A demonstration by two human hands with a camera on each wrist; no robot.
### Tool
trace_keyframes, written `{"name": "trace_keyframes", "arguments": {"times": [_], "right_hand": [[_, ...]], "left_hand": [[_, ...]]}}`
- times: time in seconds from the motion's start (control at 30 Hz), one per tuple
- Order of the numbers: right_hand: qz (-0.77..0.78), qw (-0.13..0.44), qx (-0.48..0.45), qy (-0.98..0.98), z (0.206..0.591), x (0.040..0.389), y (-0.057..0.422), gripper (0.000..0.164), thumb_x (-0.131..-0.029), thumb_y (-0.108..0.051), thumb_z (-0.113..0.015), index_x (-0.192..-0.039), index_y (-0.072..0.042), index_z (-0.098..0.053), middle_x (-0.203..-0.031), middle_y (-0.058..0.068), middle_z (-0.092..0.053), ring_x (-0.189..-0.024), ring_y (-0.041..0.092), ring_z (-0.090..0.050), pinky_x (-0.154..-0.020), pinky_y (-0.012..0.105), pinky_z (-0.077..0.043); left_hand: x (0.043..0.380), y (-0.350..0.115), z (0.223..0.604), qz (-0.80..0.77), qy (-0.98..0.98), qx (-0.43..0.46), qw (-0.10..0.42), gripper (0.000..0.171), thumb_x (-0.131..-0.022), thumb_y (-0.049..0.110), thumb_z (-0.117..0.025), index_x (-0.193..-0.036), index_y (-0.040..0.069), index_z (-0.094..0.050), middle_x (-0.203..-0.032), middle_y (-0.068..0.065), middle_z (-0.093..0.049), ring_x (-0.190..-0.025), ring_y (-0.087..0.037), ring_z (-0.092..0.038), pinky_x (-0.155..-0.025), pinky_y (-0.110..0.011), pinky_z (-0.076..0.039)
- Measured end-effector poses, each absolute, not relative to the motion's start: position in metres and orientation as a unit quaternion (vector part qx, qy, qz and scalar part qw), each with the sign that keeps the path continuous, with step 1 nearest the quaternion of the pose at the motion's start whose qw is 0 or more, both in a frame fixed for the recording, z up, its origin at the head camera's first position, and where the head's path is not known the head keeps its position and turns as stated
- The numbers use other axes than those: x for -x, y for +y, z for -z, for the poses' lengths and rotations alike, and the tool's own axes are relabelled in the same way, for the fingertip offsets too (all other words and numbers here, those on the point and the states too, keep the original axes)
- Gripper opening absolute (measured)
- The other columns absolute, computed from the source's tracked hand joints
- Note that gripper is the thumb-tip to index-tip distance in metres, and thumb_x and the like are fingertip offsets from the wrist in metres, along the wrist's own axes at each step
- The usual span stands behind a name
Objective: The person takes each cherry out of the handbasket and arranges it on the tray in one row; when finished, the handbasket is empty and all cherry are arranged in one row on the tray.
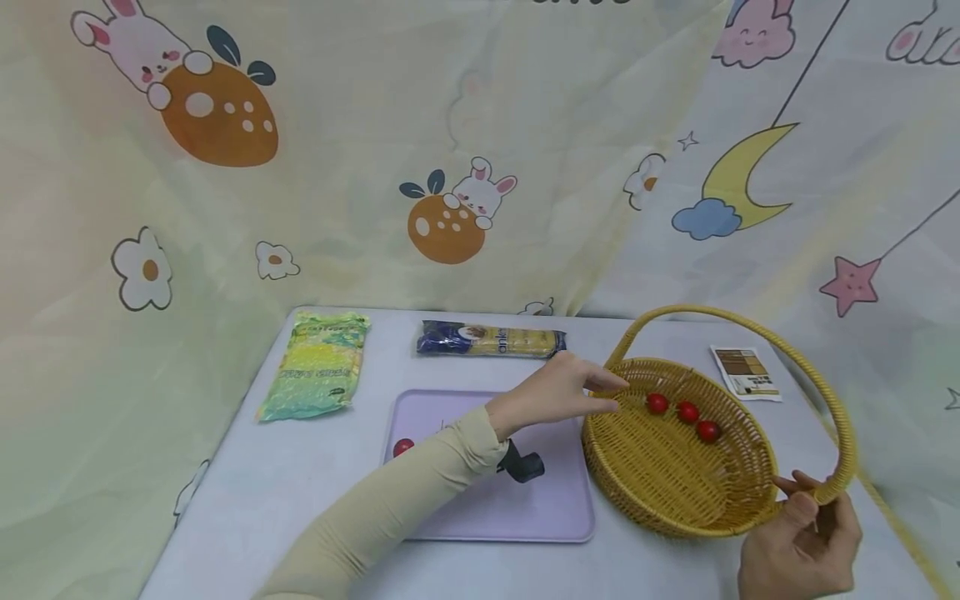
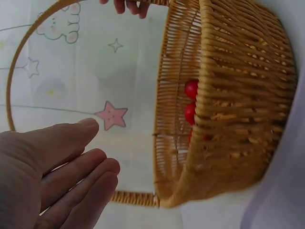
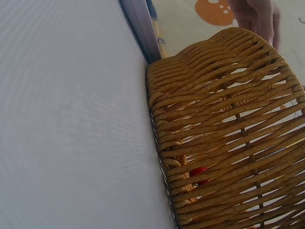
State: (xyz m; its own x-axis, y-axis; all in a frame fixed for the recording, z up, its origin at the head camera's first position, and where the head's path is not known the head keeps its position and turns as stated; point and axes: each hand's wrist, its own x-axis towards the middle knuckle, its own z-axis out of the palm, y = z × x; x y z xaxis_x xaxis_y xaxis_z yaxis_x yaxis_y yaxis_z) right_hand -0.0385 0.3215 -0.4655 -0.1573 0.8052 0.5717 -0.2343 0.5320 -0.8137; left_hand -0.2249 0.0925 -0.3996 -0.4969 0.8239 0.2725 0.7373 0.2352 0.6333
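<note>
Apparently light yet stiff, the basket (image 1: 652,475) at lower right likely lifts best by its handle (image 1: 844,433) (right hand (image 1: 806,542) gripping its foot; left hand (image 1: 557,390) loose, holding nothing).

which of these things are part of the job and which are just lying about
Likely part of it:
left hand
right hand
basket
three red balls inside
tray
single red ball

Apparently just lying about:
yellow-green bag
blue-and-yellow packet
small brown-and-white packet
</note>
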Motion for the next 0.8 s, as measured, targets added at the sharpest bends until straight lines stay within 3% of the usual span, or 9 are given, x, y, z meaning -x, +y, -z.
{"name": "trace_keyframes", "arguments": {"times": [0.17, 0.43, 0.8], "right_hand": [[-0.46, 0.639, 0.175, -0.592, 0.466, 0.039, 0.324, 0.033, -0.103, -0.016, -0.068, -0.129, 0.004, -0.066, -0.105, 0.004, -0.073, -0.088, 0.01, -0.07, -0.082, 0.016, -0.053], [-0.472, 0.651, 0.116, -0.583, 0.473, 0.043, 0.324, 0.033, -0.102, -0.013, -0.068, -0.124, 0.012, -0.066, -0.105, 0.009, -0.074, -0.087, 0.01, -0.071, -0.078, 0.015, -0.05], [-0.463, 0.667, 0.088, -0.577, 0.472, 0.042, 0.328, 0.031, -0.103, -0.008, -0.066, -0.122, 0.016, -0.064, -0.104, 0.012, -0.074, -0.086, 0.01, -0.071, -0.077, 0.014, -0.05]], "left_hand": [[0.229, 0.128, 0.397, -0.378, 0.778, -0.493, 0.093, 0.037, -0.099, 0.031, -0.075, -0.133, 0.018, -0.074, -0.126, 0.005, -0.076, -0.106, 0.002, -0.071, -0.087, -0.006, -0.05], [0.24, 0.166, 0.406, -0.443, 0.755, -0.458, 0.152, 0.037, -0.096, 0.031, -0.077, -0.131, 0.019, -0.075, -0.119, 0.01, -0.078, -0.095, 0.016, -0.065, -0.086, -0.006, -0.05], [0.247, 0.199, 0.413, -0.474, 0.742, -0.438, 0.182, 0.041, -0.097, 0.032, -0.076, -0.135, 0.017, -0.073, -0.122, 0.011, -0.077, -0.103, 0.01, -0.068, -0.091, -0.009, -0.05]]}}
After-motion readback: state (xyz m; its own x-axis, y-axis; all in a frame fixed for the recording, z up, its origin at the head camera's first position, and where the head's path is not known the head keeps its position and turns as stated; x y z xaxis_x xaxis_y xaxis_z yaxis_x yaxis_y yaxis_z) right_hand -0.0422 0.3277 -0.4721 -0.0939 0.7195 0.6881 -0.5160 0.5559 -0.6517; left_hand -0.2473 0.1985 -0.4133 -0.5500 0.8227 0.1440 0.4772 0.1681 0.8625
